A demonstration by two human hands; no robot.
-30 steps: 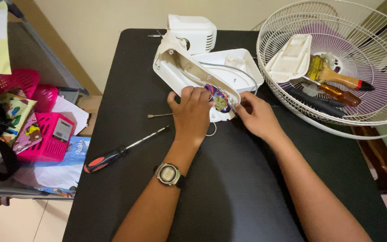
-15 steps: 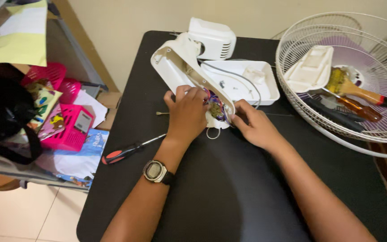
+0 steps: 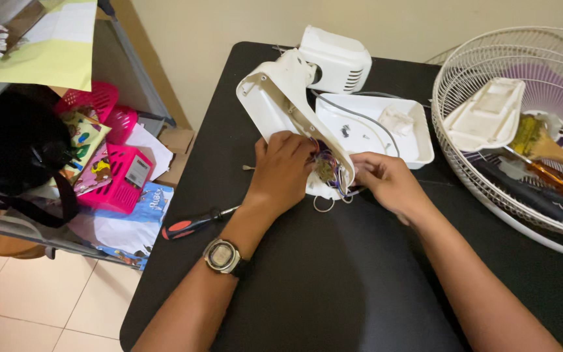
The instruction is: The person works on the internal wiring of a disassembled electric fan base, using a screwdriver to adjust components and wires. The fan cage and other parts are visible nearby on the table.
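Fan housing: the white plastic fan housing (image 3: 281, 104) lies at the worktop's (image 3: 333, 280) middle, its open side up; long axis runs from 11 o'clock down to 5 o'clock, the narrow end pointing at 11.
Wiring: a bundle of coloured wires (image 3: 328, 171) shows at the housing's lower end, between both hands.
Left hand: the left hand (image 3: 283, 168) has its grip clenched on the housing's lower edge, a wristwatch (image 3: 221, 255) on that arm.
Right hand: the right hand (image 3: 386, 182) pinches at the wires; exactly what it grasps I cannot tell.
Nearby: a red-and-black screwdriver (image 3: 193, 223) at 9 o'clock; a white tray (image 3: 412, 140) at 1; a wire fan guard (image 3: 464, 98) at 3.
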